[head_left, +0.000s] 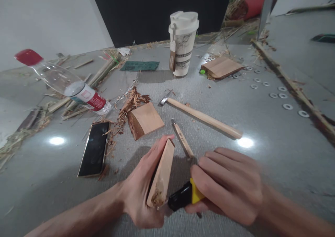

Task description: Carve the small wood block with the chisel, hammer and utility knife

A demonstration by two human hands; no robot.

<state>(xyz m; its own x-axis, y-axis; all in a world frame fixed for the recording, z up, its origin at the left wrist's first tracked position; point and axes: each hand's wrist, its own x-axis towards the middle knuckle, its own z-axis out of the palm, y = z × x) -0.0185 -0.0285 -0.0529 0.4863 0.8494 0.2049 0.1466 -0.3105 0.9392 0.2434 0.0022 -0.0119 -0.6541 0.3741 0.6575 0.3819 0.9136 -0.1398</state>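
My left hand grips a block of wood on edge, its narrow pale side turned up and a rough brown patch at the near end. Wrapped in my right hand is a yellow and black utility knife. Its blade is at the near end of the block, partly hidden there; whether it cuts in I cannot tell. A small wooden-handled carving tool lies just beyond my hands. Past it rests a hammer with a wooden handle. Another piece of wood with bark along one side lies left of the hammer.
At the left stand a phone lying flat and a tilted-looking plastic bottle with a red cap. Bark shavings are heaped nearby. Farther back are a white lidded cup, a wood slab and several metal washers.
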